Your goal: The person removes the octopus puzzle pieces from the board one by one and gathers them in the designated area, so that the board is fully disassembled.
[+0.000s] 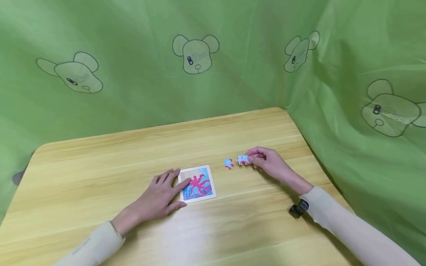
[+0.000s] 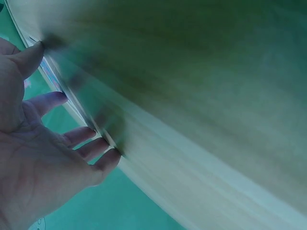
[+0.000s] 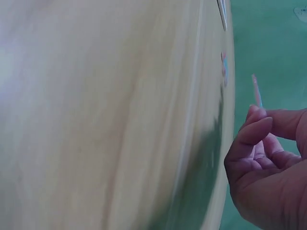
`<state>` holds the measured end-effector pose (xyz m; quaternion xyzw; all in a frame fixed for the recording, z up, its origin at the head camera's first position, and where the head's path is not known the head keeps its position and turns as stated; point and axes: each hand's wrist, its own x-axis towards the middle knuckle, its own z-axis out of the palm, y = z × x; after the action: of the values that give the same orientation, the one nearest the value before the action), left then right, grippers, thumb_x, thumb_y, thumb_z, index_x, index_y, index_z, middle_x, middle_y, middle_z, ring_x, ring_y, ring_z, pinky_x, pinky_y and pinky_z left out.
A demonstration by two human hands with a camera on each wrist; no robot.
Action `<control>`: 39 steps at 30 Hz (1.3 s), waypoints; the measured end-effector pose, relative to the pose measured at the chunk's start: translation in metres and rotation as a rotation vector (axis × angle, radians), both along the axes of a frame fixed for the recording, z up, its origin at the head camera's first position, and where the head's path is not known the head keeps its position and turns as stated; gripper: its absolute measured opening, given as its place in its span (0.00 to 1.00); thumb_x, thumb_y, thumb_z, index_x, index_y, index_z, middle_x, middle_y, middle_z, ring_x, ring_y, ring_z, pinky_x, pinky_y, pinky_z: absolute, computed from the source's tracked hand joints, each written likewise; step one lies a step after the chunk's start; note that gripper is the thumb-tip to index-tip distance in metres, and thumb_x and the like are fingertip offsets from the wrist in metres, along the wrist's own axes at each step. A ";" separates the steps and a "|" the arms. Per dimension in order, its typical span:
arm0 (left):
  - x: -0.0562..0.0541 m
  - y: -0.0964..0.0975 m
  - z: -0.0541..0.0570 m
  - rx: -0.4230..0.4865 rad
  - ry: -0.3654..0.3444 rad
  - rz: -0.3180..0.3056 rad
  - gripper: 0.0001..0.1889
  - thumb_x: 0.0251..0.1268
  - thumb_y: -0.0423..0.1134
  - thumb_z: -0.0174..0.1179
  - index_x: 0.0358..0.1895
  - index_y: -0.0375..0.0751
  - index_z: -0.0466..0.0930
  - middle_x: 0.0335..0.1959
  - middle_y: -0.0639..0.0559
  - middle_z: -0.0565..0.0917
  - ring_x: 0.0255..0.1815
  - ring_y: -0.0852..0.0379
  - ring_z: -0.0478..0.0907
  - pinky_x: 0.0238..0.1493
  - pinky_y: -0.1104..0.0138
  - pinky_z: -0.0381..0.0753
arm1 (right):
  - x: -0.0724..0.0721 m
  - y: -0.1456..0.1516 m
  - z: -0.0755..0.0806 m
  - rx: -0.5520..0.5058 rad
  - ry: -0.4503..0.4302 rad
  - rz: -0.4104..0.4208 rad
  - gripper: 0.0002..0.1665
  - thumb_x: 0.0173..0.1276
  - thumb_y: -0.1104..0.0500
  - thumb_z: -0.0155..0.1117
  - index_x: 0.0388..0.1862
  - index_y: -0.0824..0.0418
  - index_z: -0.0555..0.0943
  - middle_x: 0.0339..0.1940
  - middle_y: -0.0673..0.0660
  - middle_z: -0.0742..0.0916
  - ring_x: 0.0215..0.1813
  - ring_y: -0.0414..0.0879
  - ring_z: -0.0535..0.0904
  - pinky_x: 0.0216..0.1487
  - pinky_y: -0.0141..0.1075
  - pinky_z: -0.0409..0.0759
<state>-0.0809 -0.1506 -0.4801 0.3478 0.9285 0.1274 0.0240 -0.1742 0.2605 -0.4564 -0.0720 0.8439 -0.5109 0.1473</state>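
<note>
A framed puzzle with a red octopus on blue lies at the middle of the table, its upper left part showing bare tan backing. My left hand rests at its left side with fingers spread, the index fingertip on the picture and the thumb by the lower edge. In the left wrist view the fingers of this hand reach the frame's edge. My right hand pinches a blue and pink puzzle piece between thumb and fingers; the right wrist view shows the piece edge-on, raised above the table.
A second loose puzzle piece lies on the wooden table between the frame and my right hand. Green curtains with bear-head drawings hang along the table's back and right edges. A black device sits at my right wrist.
</note>
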 end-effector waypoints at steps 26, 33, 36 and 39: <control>0.001 0.001 0.000 0.013 0.008 0.001 0.38 0.80 0.59 0.64 0.84 0.46 0.69 0.81 0.26 0.64 0.80 0.27 0.63 0.69 0.33 0.67 | -0.017 0.001 -0.008 0.218 -0.006 0.021 0.13 0.81 0.61 0.67 0.57 0.68 0.84 0.38 0.57 0.88 0.36 0.50 0.82 0.36 0.35 0.81; 0.001 0.001 -0.001 0.020 0.005 0.001 0.38 0.80 0.59 0.64 0.85 0.46 0.69 0.82 0.27 0.63 0.80 0.27 0.63 0.70 0.34 0.67 | -0.013 0.001 -0.006 0.295 0.092 0.012 0.14 0.82 0.57 0.67 0.56 0.66 0.84 0.38 0.55 0.84 0.41 0.49 0.78 0.46 0.41 0.77; 0.001 0.000 -0.002 0.022 0.008 0.001 0.38 0.80 0.59 0.64 0.85 0.46 0.69 0.82 0.27 0.63 0.80 0.28 0.63 0.69 0.34 0.67 | -0.010 0.000 -0.006 0.310 0.181 0.047 0.15 0.79 0.60 0.70 0.57 0.67 0.84 0.40 0.57 0.83 0.42 0.50 0.76 0.47 0.42 0.76; 0.001 0.000 -0.002 0.024 0.017 0.000 0.38 0.80 0.59 0.64 0.85 0.46 0.69 0.81 0.27 0.64 0.80 0.28 0.63 0.68 0.35 0.68 | -0.009 -0.002 -0.006 0.335 0.278 0.141 0.18 0.76 0.61 0.74 0.60 0.68 0.84 0.41 0.59 0.81 0.43 0.51 0.75 0.45 0.42 0.75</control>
<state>-0.0795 -0.1507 -0.4822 0.3490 0.9272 0.1358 0.0121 -0.1835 0.2581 -0.4625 -0.1749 0.9221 -0.3371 0.0749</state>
